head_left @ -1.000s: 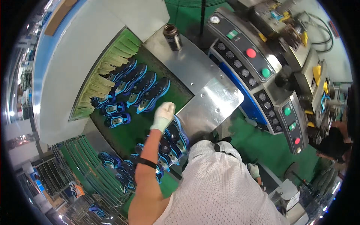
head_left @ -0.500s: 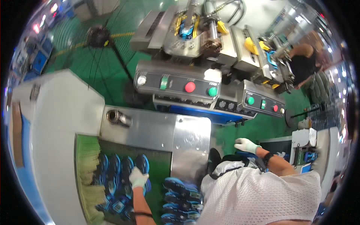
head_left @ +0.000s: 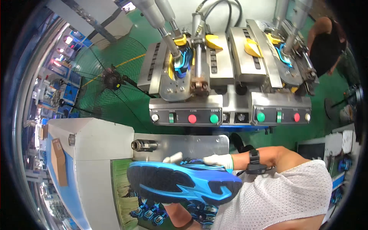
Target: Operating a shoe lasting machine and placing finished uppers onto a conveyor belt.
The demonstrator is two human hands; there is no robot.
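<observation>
"Holding what, exactly, is the person?"

"One blue shoe (head_left: 184,183), lifted up before the body, its dark and bright-blue sole turned toward the camera"

"And how does each grip stand?"

"The left grip (head_left: 173,157), in a white glove, is closed on the blue shoe: its forearm passes behind the shoe and the fingertips show over the far edge, most of the hand being hidden. The right grip (head_left: 217,160), gloved too, lies along the far edge of the shoe, toward its right end; its fingers are partly covered, so one cannot tell whether it is closed"

"What is around the shoe?"

"Just beyond it, the metal table (head_left: 191,143) with a metallic canister (head_left: 144,145) lying or leaning there. Farther beyond, two control panels (head_left: 186,116) with red and green buttons, under a pressing machine (head_left: 220,57). Left of the shoe, a white housing (head_left: 101,147) with a pale green fringe (head_left: 124,188). Below the shoe, more blue shoes (head_left: 154,215), partly hidden. Far beyond it to the right, a co-worker (head_left: 326,48) in dark clothing"
</observation>
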